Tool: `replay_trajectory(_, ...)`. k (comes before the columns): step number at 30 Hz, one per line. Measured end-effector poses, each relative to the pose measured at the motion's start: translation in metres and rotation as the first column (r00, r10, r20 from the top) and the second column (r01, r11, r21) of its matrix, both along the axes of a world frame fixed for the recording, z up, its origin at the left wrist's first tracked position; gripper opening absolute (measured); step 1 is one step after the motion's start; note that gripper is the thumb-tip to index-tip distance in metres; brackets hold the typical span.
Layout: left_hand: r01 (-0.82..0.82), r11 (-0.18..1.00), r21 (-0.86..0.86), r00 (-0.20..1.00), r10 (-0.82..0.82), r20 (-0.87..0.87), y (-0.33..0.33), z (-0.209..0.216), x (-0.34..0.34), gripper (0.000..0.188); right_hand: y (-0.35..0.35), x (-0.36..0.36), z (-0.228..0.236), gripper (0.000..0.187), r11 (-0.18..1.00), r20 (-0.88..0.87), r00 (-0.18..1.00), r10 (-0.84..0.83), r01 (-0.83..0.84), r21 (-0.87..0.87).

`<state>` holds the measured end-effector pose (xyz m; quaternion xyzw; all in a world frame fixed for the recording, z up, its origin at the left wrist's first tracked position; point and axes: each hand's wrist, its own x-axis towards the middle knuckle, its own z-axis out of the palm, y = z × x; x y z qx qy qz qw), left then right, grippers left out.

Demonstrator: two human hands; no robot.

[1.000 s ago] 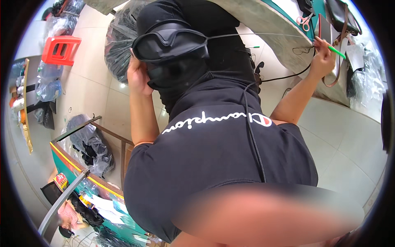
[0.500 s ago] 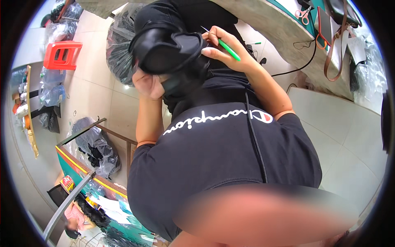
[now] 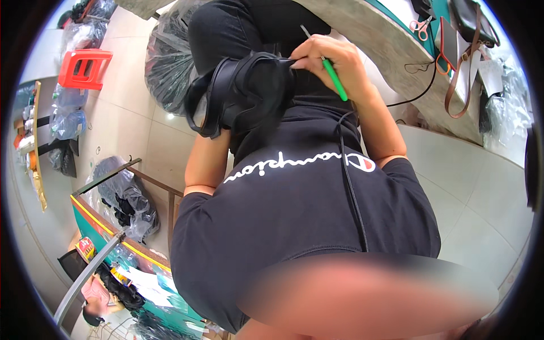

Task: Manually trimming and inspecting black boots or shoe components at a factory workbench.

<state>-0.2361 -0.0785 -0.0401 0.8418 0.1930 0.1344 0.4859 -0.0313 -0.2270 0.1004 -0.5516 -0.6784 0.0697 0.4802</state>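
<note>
A black moulded, padded piece (image 3: 255,93) with raised curved rims is held over my lap. My left hand (image 3: 198,112) supports it from the left, mostly hidden behind it, with only a bit of skin showing through its loop. My right hand (image 3: 334,56) is closed round a slim tool (image 3: 335,81) with a green handle and a thin metal tip that points up and away from me. Thumb and forefinger of that hand also pinch the right edge of the black piece. Whether the tip is a blade or a needle, I cannot tell.
Up right, a worktable (image 3: 391,42) carries scissors (image 3: 420,28) and a black bag (image 3: 473,22) with a brown strap. A stuffed plastic bag (image 3: 167,68) stands by my leg. A red stool (image 3: 85,69) is further left. At lower left, a person (image 3: 97,294) sits beyond a green-topped table (image 3: 85,221).
The black piece has turned and now shows its inner rims, covering more of my left hand. My right hand has moved right and slightly nearer, its fingers now on the piece's edge.
</note>
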Motion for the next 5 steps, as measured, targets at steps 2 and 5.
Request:
replay_trajectory(2, -0.01, 0.994, -0.113, 0.982, 0.032, 0.187, 0.005, -0.026, -0.001, 0.041, -0.003, 0.005, 0.004, 0.034, 0.993, -0.027, 0.994, -0.102, 0.104, 0.049)
replay_trajectory(5, 0.263, 0.453, -0.852, 0.847, 0.314, 0.428, -0.026, 0.076, 0.006, 0.061, -0.013, 0.005, 0.016, 0.011, 0.917, 0.07, 0.918, -0.391, 0.382, 0.112)
